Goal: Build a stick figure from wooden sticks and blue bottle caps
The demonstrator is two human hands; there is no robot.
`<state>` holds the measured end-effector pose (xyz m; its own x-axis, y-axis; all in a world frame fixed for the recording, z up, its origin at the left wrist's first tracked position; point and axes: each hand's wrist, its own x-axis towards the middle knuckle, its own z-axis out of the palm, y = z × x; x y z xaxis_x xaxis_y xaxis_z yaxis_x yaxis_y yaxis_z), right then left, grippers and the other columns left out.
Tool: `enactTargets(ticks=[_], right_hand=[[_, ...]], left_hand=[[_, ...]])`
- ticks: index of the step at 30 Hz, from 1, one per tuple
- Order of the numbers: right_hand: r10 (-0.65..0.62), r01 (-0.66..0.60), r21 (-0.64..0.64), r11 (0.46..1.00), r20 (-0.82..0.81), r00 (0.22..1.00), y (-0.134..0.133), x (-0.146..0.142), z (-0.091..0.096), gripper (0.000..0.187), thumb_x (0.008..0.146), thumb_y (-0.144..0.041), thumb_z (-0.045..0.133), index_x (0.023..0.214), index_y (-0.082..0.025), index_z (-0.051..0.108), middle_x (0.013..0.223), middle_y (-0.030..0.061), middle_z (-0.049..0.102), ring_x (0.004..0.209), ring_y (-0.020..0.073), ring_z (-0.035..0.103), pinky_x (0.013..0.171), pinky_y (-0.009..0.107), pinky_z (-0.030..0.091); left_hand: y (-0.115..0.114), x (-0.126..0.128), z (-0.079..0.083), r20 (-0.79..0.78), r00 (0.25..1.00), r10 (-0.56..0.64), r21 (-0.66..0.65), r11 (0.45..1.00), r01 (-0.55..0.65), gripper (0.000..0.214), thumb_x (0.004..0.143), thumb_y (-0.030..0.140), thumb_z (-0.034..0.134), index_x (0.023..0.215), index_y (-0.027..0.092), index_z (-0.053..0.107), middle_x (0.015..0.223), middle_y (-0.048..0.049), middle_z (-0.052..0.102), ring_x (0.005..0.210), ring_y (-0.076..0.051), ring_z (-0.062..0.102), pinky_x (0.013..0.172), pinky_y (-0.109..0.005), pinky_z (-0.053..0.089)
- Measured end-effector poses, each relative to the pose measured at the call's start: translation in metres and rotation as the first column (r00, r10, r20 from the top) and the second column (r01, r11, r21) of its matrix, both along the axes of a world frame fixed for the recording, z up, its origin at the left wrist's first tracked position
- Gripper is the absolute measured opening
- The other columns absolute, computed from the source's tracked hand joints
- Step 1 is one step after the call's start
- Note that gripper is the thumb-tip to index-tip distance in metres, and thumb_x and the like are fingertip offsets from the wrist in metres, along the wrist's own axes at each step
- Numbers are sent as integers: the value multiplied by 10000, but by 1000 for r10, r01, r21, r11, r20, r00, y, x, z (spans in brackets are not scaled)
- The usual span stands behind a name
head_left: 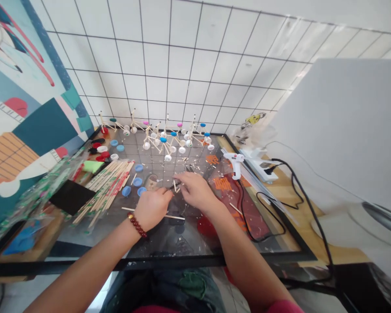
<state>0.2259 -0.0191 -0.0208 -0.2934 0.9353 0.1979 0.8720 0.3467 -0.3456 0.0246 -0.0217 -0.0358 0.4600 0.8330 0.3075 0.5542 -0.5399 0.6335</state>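
Observation:
My left hand [153, 206], with a dark red bead bracelet on the wrist, is closed in a pinch over the glass tabletop. A small dark item shows at its fingertips, too small to name. My right hand [197, 190] is close beside it, index finger stretched out and thumb apart. Short pieces of wooden stick [176, 187] lie between the two hands, near the right fingertips. A long thin stick [174, 217] lies on the glass, partly behind my left hand. Blue bottle caps [137, 182] are to the left of my hands.
Several stick-and-cap models [167, 148] stand along the tiled wall. A bundle of wooden sticks [107, 187] and a black square [72, 197] lie left. On the right are a white glue gun [236, 164], a power strip [262, 167] and a looping black cable [243, 213].

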Motion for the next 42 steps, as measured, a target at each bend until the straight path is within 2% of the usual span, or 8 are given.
enactTargets(ticks=[3, 7, 9, 12, 14, 22, 28, 42], right_hand=[[186, -187, -16, 982, -30, 982, -1, -6, -7, 506, 916, -33, 642, 1364, -236, 761, 1293, 92, 817, 1189, 273, 736, 1011, 388, 511], [183, -177, -73, 981, 89, 979, -3, -17, -10, 258, 1004, -120, 626, 1115, -221, 836, 1060, 86, 851, 1032, 273, 750, 928, 383, 483], [183, -176, -68, 982, 134, 974, -4, -22, -10, 228, 1010, -132, 630, 1053, -219, 836, 1034, 88, 850, 1015, 277, 744, 914, 382, 459], [156, -152, -37, 988, 161, 975, -6, -25, -9, 219, 1005, -135, 632, 1025, -223, 831, 1031, 96, 845, 1010, 287, 733, 908, 390, 436], [123, -121, -20, 992, 164, 979, -6, -25, -8, 225, 1020, -149, 617, 1024, -221, 831, 1025, 103, 841, 1011, 293, 729, 907, 396, 430], [64, -60, -33, 998, 128, 990, -6, -24, -3, 179, 1033, -189, 661, 1049, -225, 836, 1030, 91, 844, 1058, 296, 742, 924, 389, 438], [187, -181, -71, 981, 107, 976, -8, -28, -7, 113, 1022, -289, 748, 1034, -229, 843, 1068, 85, 833, 1067, 285, 723, 919, 376, 442], [200, -170, -137, 976, 240, 950, -12, -39, -3, 201, 1079, -241, 632, 1117, -193, 823, 1135, 100, 824, 1130, 296, 723, 912, 387, 442]], left_hand=[[0, 0, -1, -310, 951, 15, 58, 998, 4, 241, 948, 145, 592, 764, 233, 720, 800, -127, 752, 796, -316, 728, 697, -383, 485], [11, -31, 18, -365, 930, 36, 71, 997, -11, 202, 982, 267, 609, 892, 249, 789, 897, -124, 816, 858, -322, 763, 716, -390, 506], [23, -55, 33, -318, 924, 212, 158, 973, -169, 222, 986, 293, 593, 945, 262, 809, 1010, -114, 847, 945, -321, 776, 778, -390, 526], [45, -86, 53, -423, 735, 529, 215, 847, -486, 241, 951, 325, 600, 931, 225, 819, 983, -147, 835, 897, -355, 756, 729, -405, 506], [59, -97, 57, -577, 653, 490, 109, 839, -533, 263, 929, 339, 603, 884, 202, 823, 939, -181, 826, 881, -380, 752, 700, -412, 488], [80, -90, 38, -708, 603, 368, 45, 875, -481, 265, 807, 460, 680, 741, 235, 804, 923, -181, 837, 901, -356, 753, 701, -379, 498], [72, -91, 44, -745, 533, 401, 82, 848, -523, 322, 842, 395, 662, 966, 162, 848, 1189, -263, 820, 1114, -430, 754, 821, -443, 553], [61, -70, 49, -825, 458, 330, 93, 879, -467, 455, 898, 200, 535, 1221, 53, 820, 1283, -315, 771, 1171, -444, 745, 896, -476, 575]])
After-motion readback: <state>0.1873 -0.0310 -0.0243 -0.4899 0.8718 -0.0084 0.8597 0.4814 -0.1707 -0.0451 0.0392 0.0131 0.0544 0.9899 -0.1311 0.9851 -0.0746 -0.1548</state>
